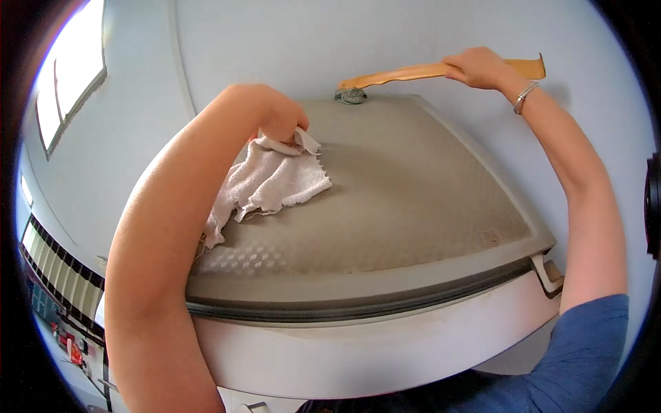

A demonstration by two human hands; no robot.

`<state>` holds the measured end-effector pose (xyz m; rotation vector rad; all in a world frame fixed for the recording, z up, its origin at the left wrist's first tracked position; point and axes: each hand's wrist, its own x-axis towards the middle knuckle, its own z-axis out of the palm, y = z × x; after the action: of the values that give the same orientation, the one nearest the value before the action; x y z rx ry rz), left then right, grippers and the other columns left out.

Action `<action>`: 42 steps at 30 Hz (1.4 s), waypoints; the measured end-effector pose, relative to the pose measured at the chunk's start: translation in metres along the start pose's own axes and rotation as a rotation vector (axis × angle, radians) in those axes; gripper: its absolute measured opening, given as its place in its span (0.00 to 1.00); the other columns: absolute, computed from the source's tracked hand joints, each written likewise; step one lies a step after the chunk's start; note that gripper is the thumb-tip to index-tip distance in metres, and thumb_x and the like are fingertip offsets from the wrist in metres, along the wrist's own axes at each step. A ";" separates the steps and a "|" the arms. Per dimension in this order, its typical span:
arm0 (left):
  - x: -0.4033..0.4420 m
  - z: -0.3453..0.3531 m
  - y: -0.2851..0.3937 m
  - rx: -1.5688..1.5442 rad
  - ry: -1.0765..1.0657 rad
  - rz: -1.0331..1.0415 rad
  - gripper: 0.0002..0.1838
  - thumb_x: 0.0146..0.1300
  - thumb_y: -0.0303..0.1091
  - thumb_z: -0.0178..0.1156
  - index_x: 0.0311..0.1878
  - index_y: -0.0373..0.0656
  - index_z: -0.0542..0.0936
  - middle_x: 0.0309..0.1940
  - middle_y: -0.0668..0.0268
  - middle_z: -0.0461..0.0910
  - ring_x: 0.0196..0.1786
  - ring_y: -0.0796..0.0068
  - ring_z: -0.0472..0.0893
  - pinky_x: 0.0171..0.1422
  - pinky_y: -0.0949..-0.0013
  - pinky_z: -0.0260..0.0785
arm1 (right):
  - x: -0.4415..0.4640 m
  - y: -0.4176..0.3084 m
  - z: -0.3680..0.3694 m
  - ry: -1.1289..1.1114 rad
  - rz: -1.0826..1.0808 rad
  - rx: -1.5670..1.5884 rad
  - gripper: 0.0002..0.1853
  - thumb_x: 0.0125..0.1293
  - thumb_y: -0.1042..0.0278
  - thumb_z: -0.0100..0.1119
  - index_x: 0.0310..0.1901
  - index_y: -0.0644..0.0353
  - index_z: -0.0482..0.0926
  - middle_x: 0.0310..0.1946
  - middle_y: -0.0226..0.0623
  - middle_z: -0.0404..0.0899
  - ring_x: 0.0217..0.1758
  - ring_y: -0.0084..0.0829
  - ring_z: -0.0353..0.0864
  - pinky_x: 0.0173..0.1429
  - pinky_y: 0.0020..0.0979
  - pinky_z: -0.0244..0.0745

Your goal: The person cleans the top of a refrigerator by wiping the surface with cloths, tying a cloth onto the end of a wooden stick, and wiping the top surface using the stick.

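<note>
A white cloth (272, 175) hangs from my left hand (279, 120), whose fingers are closed on its upper edge; the cloth lies over the left part of a dusty, grey-brown appliance top (392, 179). My right hand (478, 67) is wrapped round a long, flat, light-brown stick (406, 73), held nearly level above the far right edge. At the stick's left end, a grey clump (352, 96) rests on the back edge of the top. Pale textured spots show near the front left of the surface.
Behind the appliance stands a pale wall (310, 41), with a bright window (72, 62) at the upper left. The appliance's white front (372, 354) curves below a dark seal. A striped curtain (62, 272) and red items (74, 352) are at the lower left.
</note>
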<state>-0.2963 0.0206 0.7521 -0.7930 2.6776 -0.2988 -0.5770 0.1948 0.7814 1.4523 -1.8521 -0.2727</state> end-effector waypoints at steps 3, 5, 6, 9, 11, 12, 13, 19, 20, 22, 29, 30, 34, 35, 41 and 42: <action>0.000 0.002 0.002 0.023 0.001 0.013 0.16 0.54 0.36 0.53 0.48 0.48 0.73 0.41 0.62 0.77 0.42 0.66 0.77 0.42 0.66 0.72 | -0.010 -0.011 -0.011 -0.062 0.009 0.044 0.14 0.62 0.54 0.45 0.36 0.54 0.74 0.25 0.38 0.76 0.31 0.42 0.74 0.36 0.41 0.68; -0.002 0.003 0.000 0.065 0.037 0.014 0.16 0.54 0.36 0.53 0.48 0.49 0.73 0.40 0.62 0.77 0.41 0.65 0.77 0.43 0.65 0.71 | -0.020 -0.011 -0.008 0.003 -0.050 0.073 0.14 0.62 0.53 0.45 0.37 0.53 0.74 0.25 0.38 0.76 0.30 0.42 0.74 0.36 0.41 0.68; -0.005 0.004 0.001 0.060 0.033 0.014 0.16 0.54 0.36 0.53 0.48 0.49 0.73 0.40 0.62 0.77 0.41 0.65 0.77 0.43 0.65 0.71 | -0.026 -0.013 -0.009 0.070 -0.106 0.105 0.14 0.62 0.53 0.44 0.38 0.53 0.74 0.24 0.38 0.76 0.30 0.41 0.74 0.35 0.40 0.68; 0.004 0.000 -0.020 0.016 0.030 -0.003 0.16 0.54 0.35 0.53 0.48 0.48 0.74 0.40 0.62 0.77 0.40 0.65 0.77 0.42 0.66 0.72 | -0.015 -0.016 -0.018 -0.013 -0.032 0.171 0.14 0.62 0.53 0.45 0.40 0.52 0.74 0.24 0.38 0.76 0.30 0.41 0.74 0.35 0.39 0.68; 0.058 0.003 -0.025 0.000 0.000 -0.036 0.16 0.54 0.36 0.54 0.47 0.47 0.74 0.39 0.63 0.77 0.39 0.65 0.77 0.41 0.66 0.72 | 0.007 0.005 0.038 0.082 -0.028 0.193 0.14 0.62 0.53 0.45 0.40 0.52 0.74 0.24 0.37 0.77 0.30 0.41 0.74 0.35 0.39 0.68; 0.078 0.007 -0.028 0.001 -0.002 -0.038 0.16 0.54 0.36 0.54 0.47 0.47 0.74 0.39 0.63 0.77 0.39 0.65 0.77 0.41 0.66 0.72 | 0.015 0.010 0.057 0.164 -0.017 0.205 0.14 0.61 0.53 0.46 0.41 0.52 0.74 0.25 0.37 0.77 0.30 0.41 0.75 0.34 0.39 0.68; 0.084 0.006 -0.029 0.014 -0.004 -0.034 0.16 0.54 0.37 0.54 0.47 0.47 0.74 0.39 0.63 0.77 0.38 0.66 0.77 0.40 0.67 0.72 | 0.021 0.013 0.063 0.164 -0.016 0.203 0.14 0.61 0.53 0.46 0.41 0.52 0.74 0.25 0.37 0.77 0.30 0.41 0.75 0.34 0.39 0.68; 0.008 0.002 -0.009 0.040 0.038 0.012 0.16 0.54 0.38 0.53 0.47 0.47 0.75 0.39 0.63 0.77 0.36 0.66 0.78 0.39 0.67 0.72 | 0.006 -0.017 0.018 -0.159 0.144 -0.210 0.16 0.61 0.53 0.45 0.40 0.57 0.74 0.28 0.43 0.78 0.34 0.43 0.76 0.39 0.42 0.69; 0.006 0.003 -0.010 0.026 0.047 0.021 0.16 0.54 0.38 0.53 0.47 0.47 0.75 0.39 0.63 0.77 0.36 0.66 0.78 0.39 0.67 0.72 | 0.009 -0.030 0.018 -0.128 0.159 -0.120 0.16 0.62 0.53 0.45 0.40 0.58 0.74 0.29 0.44 0.78 0.35 0.44 0.76 0.39 0.42 0.69; 0.004 0.004 -0.011 0.002 0.037 0.018 0.16 0.55 0.38 0.52 0.47 0.47 0.75 0.39 0.63 0.77 0.36 0.66 0.78 0.39 0.67 0.72 | 0.015 -0.040 0.019 -0.098 0.163 -0.026 0.17 0.62 0.53 0.45 0.39 0.59 0.74 0.30 0.45 0.78 0.35 0.44 0.76 0.40 0.43 0.70; 0.010 -0.001 -0.020 -0.067 0.058 0.017 0.15 0.53 0.34 0.53 0.46 0.47 0.75 0.38 0.62 0.77 0.35 0.67 0.78 0.38 0.67 0.72 | 0.002 -0.026 0.017 -0.006 0.026 0.039 0.16 0.62 0.53 0.46 0.43 0.55 0.71 0.26 0.40 0.77 0.32 0.43 0.75 0.35 0.40 0.68; 0.011 -0.001 -0.020 -0.083 0.077 0.032 0.14 0.53 0.32 0.53 0.45 0.47 0.76 0.37 0.62 0.78 0.35 0.67 0.78 0.38 0.67 0.72 | -0.004 -0.027 0.015 0.042 -0.006 0.063 0.16 0.62 0.54 0.46 0.44 0.55 0.72 0.26 0.39 0.77 0.31 0.42 0.75 0.35 0.39 0.68; 0.008 0.000 -0.022 -0.057 0.109 0.001 0.13 0.52 0.31 0.54 0.43 0.46 0.77 0.35 0.64 0.78 0.35 0.68 0.78 0.36 0.68 0.72 | -0.026 -0.019 0.001 0.018 -0.031 0.213 0.18 0.62 0.50 0.45 0.46 0.52 0.73 0.29 0.40 0.77 0.33 0.40 0.76 0.37 0.39 0.69; 0.009 0.000 -0.024 -0.068 0.098 -0.002 0.13 0.52 0.30 0.54 0.43 0.46 0.77 0.34 0.64 0.79 0.35 0.68 0.78 0.36 0.68 0.71 | -0.031 -0.012 0.003 0.093 -0.057 0.261 0.19 0.61 0.49 0.46 0.46 0.52 0.73 0.28 0.39 0.78 0.33 0.39 0.76 0.37 0.37 0.69; 0.028 0.013 -0.045 -0.164 0.285 0.064 0.15 0.50 0.27 0.55 0.43 0.42 0.76 0.38 0.61 0.78 0.41 0.64 0.77 0.45 0.65 0.69 | -0.039 -0.008 0.001 0.153 0.163 0.427 0.21 0.59 0.48 0.47 0.47 0.53 0.74 0.29 0.37 0.78 0.33 0.37 0.76 0.38 0.34 0.69; 0.030 0.017 -0.044 -0.181 0.428 0.118 0.15 0.49 0.26 0.55 0.43 0.41 0.76 0.39 0.59 0.78 0.43 0.62 0.76 0.48 0.65 0.68 | -0.039 -0.008 0.000 0.149 0.188 0.452 0.21 0.59 0.48 0.47 0.47 0.54 0.74 0.29 0.37 0.78 0.33 0.36 0.76 0.38 0.33 0.69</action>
<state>-0.2917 -0.0345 0.7412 -0.6784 3.1769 -0.2175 -0.5684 0.2275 0.7598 1.5234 -1.9884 0.3600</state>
